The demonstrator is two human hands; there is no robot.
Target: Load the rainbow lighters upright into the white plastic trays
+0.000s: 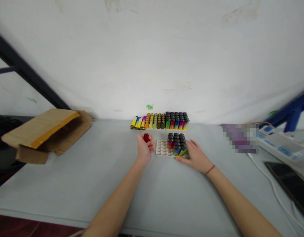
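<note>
My left hand [145, 147] is closed around a red lighter [146, 137], its end showing above the curled fingers. It is beside the left edge of a white tray with round holes [161, 148]. Upright lighters with black tops [177, 141] fill the tray's right part, while the holes at its left are bare. My right hand [194, 155] lies with fingers spread against the tray's right side, thumb along the front corner. Behind the tray stand a block of black-topped lighters [177, 120], several orange, green and brown ones [155, 121], and colourful flat packets [138, 122].
An open cardboard box [50, 130] lies on its side at the table's left. On the right are a blurred purple item [238, 136], a white power strip [282, 144], a dark phone [290, 184] and a white cable [267, 179]. A white wall [152, 65] borders the back edge.
</note>
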